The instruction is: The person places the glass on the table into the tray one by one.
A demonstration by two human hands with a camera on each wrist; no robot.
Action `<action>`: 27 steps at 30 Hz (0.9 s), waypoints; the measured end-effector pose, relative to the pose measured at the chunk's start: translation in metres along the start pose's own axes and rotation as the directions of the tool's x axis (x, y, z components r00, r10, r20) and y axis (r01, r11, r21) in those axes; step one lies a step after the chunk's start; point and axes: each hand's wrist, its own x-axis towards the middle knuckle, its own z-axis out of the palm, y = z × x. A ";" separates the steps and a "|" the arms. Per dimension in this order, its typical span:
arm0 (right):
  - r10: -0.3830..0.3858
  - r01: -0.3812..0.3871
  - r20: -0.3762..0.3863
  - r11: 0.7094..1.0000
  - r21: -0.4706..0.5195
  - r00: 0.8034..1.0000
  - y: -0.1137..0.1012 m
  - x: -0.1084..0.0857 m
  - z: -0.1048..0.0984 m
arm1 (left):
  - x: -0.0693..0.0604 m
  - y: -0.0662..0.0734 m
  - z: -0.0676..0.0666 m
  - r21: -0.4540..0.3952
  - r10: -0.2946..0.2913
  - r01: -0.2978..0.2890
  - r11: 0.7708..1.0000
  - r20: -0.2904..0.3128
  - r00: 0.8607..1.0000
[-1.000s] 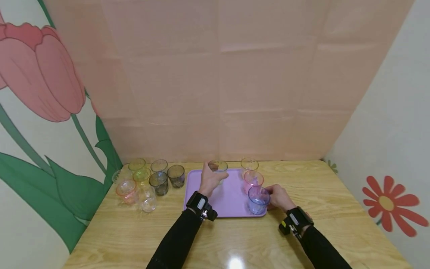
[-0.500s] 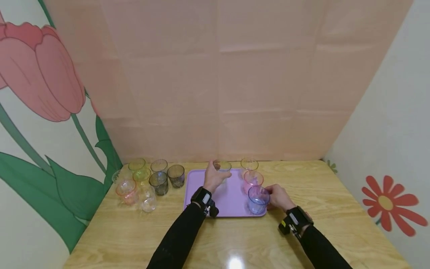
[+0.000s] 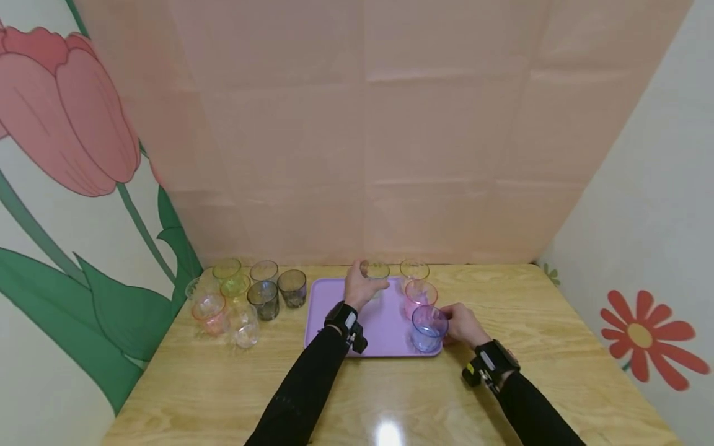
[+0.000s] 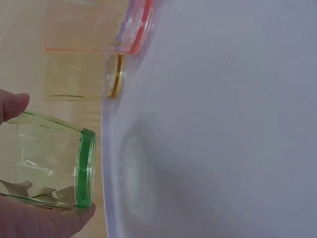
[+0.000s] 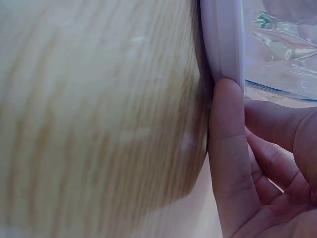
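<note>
Pink sheet (image 3: 362,136) bg, wood tbl (image 3: 424,402), lilac tray (image 3: 385,337) on it; other cups (image 3: 263,300) left of tray. R hand (image 3: 462,325) touches tray's right rim, can't tell if pinching. L hand (image 3: 361,286) pinches green-tinted cup (image 4: 49,158) near tray's far edge. Cup prob. light, stiff, slick, maybe breakable: best held mid-wall, both sides.

left of the left hand (image 3: 362,288), which holds one cup (image 4: 49,158), stands a cup cluster (image 3: 264,302); the tray (image 3: 382,337) below bears three cups (image 3: 419,301) left of the right hand (image 3: 464,327).
</note>
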 end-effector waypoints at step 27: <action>0.017 -0.017 -0.016 1.000 0.007 1.000 -0.001 0.001 0.001 | -0.001 -0.007 0.019 0.128 0.043 -0.039 0.991 -0.034 0.998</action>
